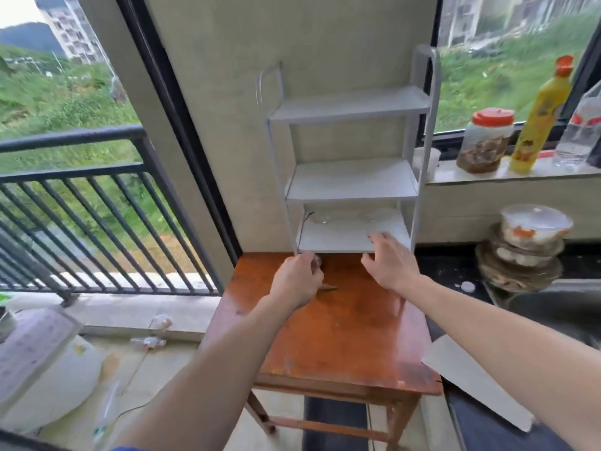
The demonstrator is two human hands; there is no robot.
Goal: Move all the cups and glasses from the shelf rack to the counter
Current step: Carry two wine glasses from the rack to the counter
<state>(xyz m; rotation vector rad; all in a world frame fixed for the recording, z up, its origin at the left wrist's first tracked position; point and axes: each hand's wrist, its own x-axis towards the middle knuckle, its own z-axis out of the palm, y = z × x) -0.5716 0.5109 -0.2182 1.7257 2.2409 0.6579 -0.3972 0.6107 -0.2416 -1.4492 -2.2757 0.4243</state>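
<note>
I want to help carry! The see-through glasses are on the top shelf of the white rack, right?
Not the top shelf. The head view shows the see-through glasses at the back of the bottom shelf of the white rack.

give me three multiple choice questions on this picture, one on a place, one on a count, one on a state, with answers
1. Where are the clear glasses? A top shelf B middle shelf C bottom shelf
2. How many shelves has the white rack? A two B three C five
3. How is the right hand? A open, fingers spread B a fist C gripping a bottle
Answers: C, they stand at the back of the lowest tier; B, three tiers show; A, its fingers are straight and hold nothing.
</note>
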